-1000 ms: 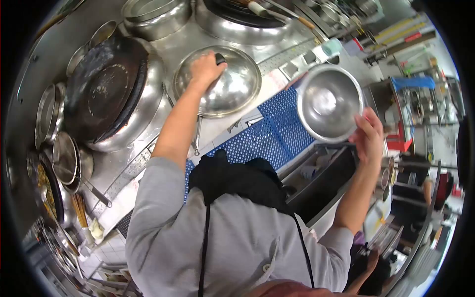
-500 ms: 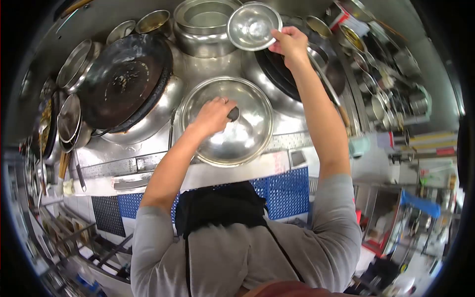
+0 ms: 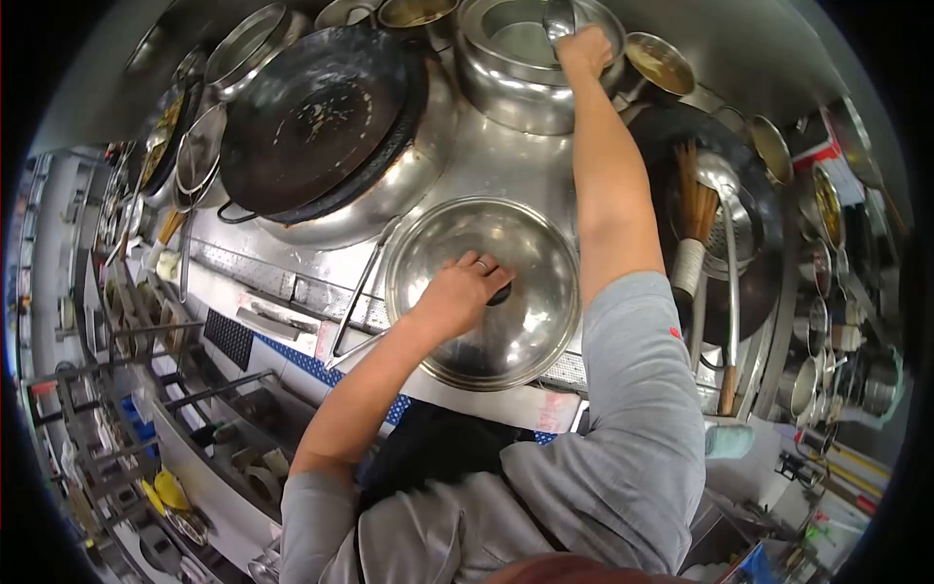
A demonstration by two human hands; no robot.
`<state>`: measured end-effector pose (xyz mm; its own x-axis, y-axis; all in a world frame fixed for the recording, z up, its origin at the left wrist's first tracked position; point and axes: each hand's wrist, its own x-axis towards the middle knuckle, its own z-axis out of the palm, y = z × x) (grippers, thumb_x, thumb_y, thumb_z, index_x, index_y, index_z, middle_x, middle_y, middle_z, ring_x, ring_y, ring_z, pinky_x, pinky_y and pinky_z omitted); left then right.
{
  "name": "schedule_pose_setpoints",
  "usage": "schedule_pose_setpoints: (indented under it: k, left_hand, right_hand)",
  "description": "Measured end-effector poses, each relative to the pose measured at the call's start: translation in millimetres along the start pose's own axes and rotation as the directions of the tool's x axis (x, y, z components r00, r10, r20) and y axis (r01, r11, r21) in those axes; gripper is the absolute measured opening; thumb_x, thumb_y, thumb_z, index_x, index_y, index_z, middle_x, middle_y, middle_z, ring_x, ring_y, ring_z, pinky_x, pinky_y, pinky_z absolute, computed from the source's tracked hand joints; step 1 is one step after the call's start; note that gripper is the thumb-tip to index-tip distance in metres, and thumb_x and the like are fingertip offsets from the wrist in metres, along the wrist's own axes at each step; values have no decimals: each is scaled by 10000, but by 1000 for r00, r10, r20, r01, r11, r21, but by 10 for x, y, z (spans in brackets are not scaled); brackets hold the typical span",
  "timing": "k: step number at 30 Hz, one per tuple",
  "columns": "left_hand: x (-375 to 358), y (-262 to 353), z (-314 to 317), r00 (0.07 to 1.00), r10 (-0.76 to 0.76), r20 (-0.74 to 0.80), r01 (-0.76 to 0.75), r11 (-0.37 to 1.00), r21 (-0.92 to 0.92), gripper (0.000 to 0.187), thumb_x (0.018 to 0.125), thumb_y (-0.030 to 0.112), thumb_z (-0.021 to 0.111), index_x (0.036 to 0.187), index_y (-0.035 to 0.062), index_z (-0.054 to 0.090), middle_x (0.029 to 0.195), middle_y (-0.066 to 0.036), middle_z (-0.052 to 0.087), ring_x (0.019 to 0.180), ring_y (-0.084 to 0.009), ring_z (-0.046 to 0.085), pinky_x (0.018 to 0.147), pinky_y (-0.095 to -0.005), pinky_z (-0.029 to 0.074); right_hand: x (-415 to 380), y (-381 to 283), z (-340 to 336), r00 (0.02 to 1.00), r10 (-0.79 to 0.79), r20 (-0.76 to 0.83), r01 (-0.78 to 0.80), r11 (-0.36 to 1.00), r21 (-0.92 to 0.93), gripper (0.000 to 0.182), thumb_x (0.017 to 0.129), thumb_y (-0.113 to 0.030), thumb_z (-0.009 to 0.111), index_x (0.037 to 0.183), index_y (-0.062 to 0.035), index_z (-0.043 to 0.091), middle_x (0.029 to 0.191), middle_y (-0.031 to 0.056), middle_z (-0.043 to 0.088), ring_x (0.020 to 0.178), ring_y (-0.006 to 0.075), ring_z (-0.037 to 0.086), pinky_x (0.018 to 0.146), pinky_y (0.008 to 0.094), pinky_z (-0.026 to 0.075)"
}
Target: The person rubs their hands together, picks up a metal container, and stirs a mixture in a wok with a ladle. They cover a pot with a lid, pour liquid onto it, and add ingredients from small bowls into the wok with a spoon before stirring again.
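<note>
My left hand is closed on the dark knob of a large domed steel lid. A ring shows on one finger. At the top of the view my right hand grips a small steel bowl, tilted nearly on edge. Both are over the mouth of a wide steel pot that holds pale, cloudy-looking liquid. The bowl's lower edge is right at the liquid.
On the left sits a big black wok with food scraps inside. At right, a bamboo brush and a ladle lie in another wok. A small pan with food stands beside the pot. Strainers rest at the far left.
My right hand has carried the bowl over the pot and tipped it from lying face-up to nearly upright. My left hand keeps its hold on the lid's knob. The view has turned.
</note>
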<state>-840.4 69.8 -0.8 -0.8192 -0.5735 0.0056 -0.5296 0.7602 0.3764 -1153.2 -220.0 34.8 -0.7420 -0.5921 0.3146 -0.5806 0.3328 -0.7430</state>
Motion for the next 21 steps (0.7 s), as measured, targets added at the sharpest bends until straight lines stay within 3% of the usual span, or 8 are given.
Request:
schedule_pose_setpoints:
  k: [2,5,7,8,11,15,17,21]
  left_hand:
    - [2,69,-44,997,-24,-69,24,1000,-4,546,693,16,650,1229,110,603,1160,-96,613,1073,-317,575,906,-416,496]
    - [-64,191,-64,995,-57,-79,53,997,-50,511,725,104,697,1227,98,599,1139,-111,614,1037,-315,583,881,-411,497]
    - [-40,142,-41,992,-44,-122,37,998,-52,496,747,140,714,1227,99,597,1126,-105,616,1017,-309,587,869,-411,495]
    - [-35,118,12,988,-22,-153,22,1000,-3,460,757,181,715,1196,93,607,1070,-71,613,1005,-263,573,855,-382,482]
    - [-58,97,85,982,5,-188,-1,1000,21,461,765,180,718,1202,91,603,1071,-77,612,1013,-267,570,851,-388,478]
    - [-85,73,154,968,29,-248,-30,1000,-2,474,778,162,718,1222,58,589,1077,-98,609,1022,-285,565,857,-403,470]
    - [-92,50,199,960,47,-276,-53,998,-16,524,762,144,741,1249,45,577,1086,-115,607,1022,-300,567,865,-409,469]
    - [-62,-10,243,967,110,-231,-102,994,46,420,814,123,687,1199,-7,581,1092,-174,601,1048,-331,557,870,-451,457]
  right_hand:
    - [36,-32,52,982,112,154,-139,976,171,202,802,-133,686,892,46,661,995,234,690,950,339,684,781,422,556]
    - [418,476,466,870,246,426,-459,718,523,157,849,-71,631,893,78,610,895,224,654,771,301,667,603,366,556]
    - [455,493,399,857,222,465,-514,423,746,108,890,-32,556,963,43,582,812,206,595,635,269,594,477,350,498]
    - [318,402,198,832,314,457,-543,289,789,82,862,32,541,938,48,568,822,173,602,608,261,589,480,364,504]
    - [42,429,-157,830,223,512,-547,146,824,88,844,60,543,930,48,561,774,144,584,603,257,585,471,355,500]
    - [-514,676,-740,793,151,591,-609,164,776,56,819,30,598,853,7,560,708,137,585,693,314,614,563,399,517]
    - [-821,913,-996,766,169,620,-641,273,717,124,864,4,604,834,122,583,842,208,652,690,275,680,546,297,581]
    - [-2024,693,-1841,747,377,547,-664,404,629,23,820,84,613,832,95,598,764,148,612,541,234,612,506,323,588]
